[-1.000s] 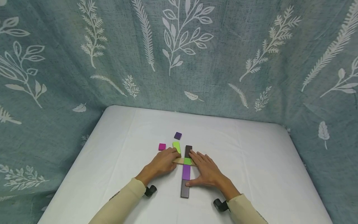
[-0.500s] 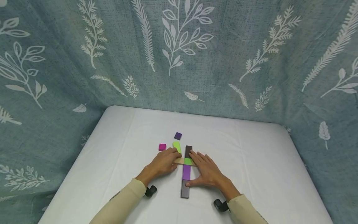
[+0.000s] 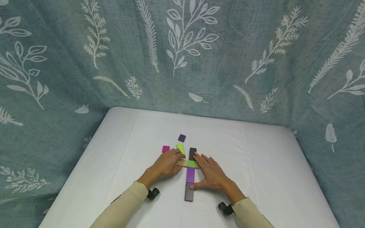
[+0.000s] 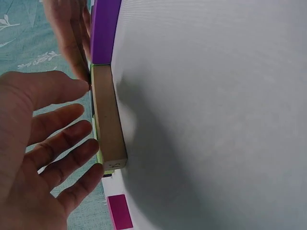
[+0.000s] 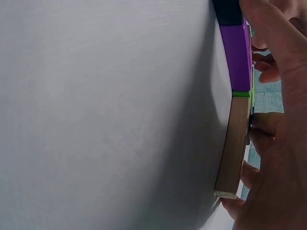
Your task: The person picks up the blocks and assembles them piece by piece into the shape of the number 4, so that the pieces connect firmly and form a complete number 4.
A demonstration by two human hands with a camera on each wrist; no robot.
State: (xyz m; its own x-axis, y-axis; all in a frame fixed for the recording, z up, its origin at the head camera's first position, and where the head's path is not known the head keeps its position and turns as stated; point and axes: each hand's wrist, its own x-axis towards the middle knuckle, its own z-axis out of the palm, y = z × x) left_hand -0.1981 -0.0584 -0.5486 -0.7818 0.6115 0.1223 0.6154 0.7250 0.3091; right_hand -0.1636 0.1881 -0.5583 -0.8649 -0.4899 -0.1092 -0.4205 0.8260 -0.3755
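Observation:
In the head view, a cross of flat blocks lies on the white table. A green square is its centre. A dark bar lies beyond it; a purple block and a grey bar run toward me. Wooden bars form the side arms. My left hand is over the left wooden bar, its fingers gently bent in the left wrist view. My right hand spreads over the right wooden bar, fingertips at the dark bar's edge and thumb on the grey bar.
A lime block lies just beyond my left fingers, partly covered by them. A magenta square sits left of it, and a dark purple square farther back. A leaf-patterned curtain hangs behind the white table.

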